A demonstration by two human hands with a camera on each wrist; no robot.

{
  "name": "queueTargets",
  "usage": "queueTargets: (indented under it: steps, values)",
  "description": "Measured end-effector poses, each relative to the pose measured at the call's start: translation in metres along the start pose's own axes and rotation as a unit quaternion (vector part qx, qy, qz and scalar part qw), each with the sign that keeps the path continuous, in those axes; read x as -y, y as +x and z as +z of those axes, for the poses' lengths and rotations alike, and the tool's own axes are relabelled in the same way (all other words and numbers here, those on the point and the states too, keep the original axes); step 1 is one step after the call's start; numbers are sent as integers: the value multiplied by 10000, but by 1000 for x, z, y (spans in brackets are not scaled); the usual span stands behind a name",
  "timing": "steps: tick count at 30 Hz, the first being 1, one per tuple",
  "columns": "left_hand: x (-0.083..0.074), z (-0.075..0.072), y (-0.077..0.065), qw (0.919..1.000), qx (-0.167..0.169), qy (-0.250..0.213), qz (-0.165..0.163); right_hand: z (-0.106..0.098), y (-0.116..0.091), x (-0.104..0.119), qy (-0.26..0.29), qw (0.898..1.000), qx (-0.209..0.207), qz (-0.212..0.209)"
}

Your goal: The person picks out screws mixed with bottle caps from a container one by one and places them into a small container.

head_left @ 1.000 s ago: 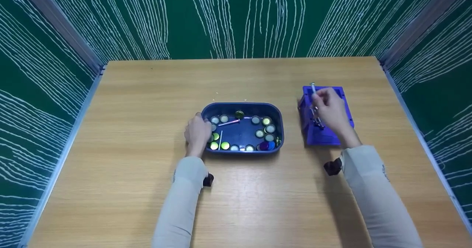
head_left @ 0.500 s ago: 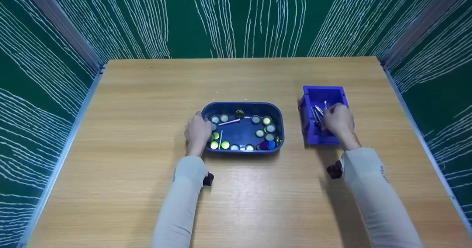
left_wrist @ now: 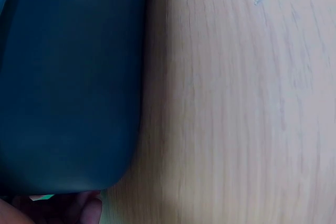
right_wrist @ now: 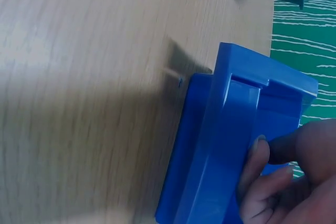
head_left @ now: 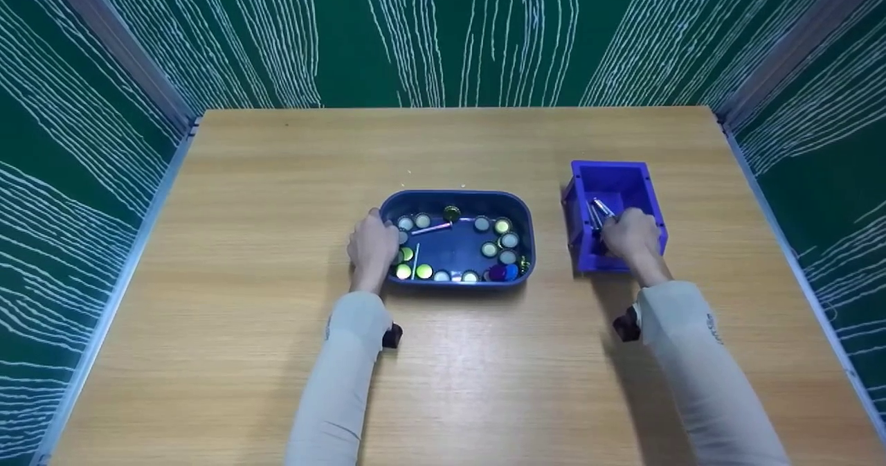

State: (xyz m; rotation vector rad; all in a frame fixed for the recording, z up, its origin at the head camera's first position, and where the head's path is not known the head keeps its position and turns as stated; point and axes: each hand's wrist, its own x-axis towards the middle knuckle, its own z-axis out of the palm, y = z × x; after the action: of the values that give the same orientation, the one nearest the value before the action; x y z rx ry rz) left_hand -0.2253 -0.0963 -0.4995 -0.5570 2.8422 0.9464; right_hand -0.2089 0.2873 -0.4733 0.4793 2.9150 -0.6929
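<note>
My left hand (head_left: 372, 246) grips the left end of a dark blue oval tub (head_left: 460, 194); its curled fingers (left_wrist: 90, 211) show at the tub's end in the left wrist view. Several bottle caps (head_left: 424, 271) line the tub's inner edge, along with a long bolt (head_left: 432, 228) and a thin silver rod (head_left: 416, 260). My right hand (head_left: 632, 236) reaches into a blue-violet bin (head_left: 609, 165), above several silver bolts (head_left: 603, 208). In the right wrist view its fingers (right_wrist: 256, 166) are bent beside the bin wall; whether they hold a bolt is hidden.
The wooden table (head_left: 242, 244) carries both containers, with a gap between tub and bin. Green walls (head_left: 374, 37) with white streaks stand along its back and sides. Tiny white specks (head_left: 408, 172) lie behind the tub.
My right hand, pinching a bolt above the bin one second ago, has moved down and toward the bin's near end; that bolt no longer shows. The left hand stays on the tub.
</note>
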Motion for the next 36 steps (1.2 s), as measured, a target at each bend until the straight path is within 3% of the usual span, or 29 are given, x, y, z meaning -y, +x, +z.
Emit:
queueTargets:
  steps: [12,23,32,36]
  values:
    - [-1,-3,2,10000,-61,-50,14,-12,-1,5,361,9973,-387,-504]
    - [0,-1,1,10000,40,-55,2,-25,-1,17,666,9957,-372,-523]
    - [1,0,0,10000,-51,-43,1,-23,1,44,440,9939,-654,-771]
    - [1,1,0,9999,-139,-30,47,-18,0,63,395,9905,-734,-1092]
